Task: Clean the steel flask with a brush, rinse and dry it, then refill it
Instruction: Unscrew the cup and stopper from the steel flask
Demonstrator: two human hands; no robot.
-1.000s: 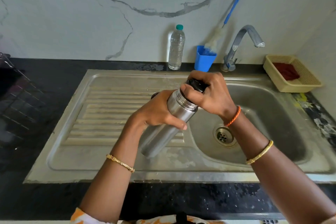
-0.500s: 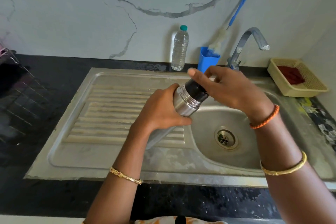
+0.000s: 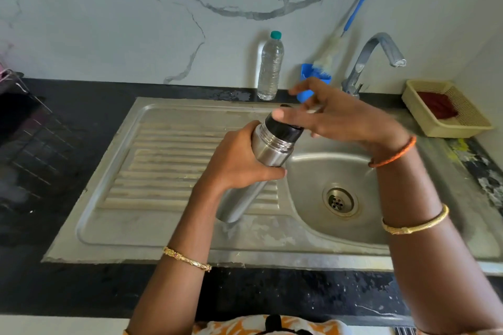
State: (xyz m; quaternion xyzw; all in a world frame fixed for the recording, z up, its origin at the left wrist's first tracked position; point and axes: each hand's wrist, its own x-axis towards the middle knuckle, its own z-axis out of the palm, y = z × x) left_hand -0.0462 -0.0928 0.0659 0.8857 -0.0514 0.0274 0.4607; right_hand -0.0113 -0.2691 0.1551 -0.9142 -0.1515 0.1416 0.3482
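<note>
Head view: the left hand is wrapped around the upper body of the steel flask, fingers curled round it and the thumb tip lying across the front. The flask is held in the air, tilted, its black cap pointing toward one o'clock and its base toward seven o'clock, above the line where the ribbed drainboard meets the sink basin. The right hand sits at the cap end with straight, spread fingers, blurred; one finger lies across the cap top, but whether the rest touch it I cannot tell. It grips nothing.

At twelve o'clock from the flask, against the marble wall, stands a clear plastic water bottle with a green cap. Just to its three o'clock side is a blue cup, partly hidden behind the right hand, with a bottle brush leaning in it, blue handle pointing up toward one o'clock. The tap rises beside the cup. At two o'clock from the flask, on the dark counter, a cream basket holds a dark red cloth. The drain lies at four o'clock from the flask. A wire rack sits at nine o'clock on the far left
</note>
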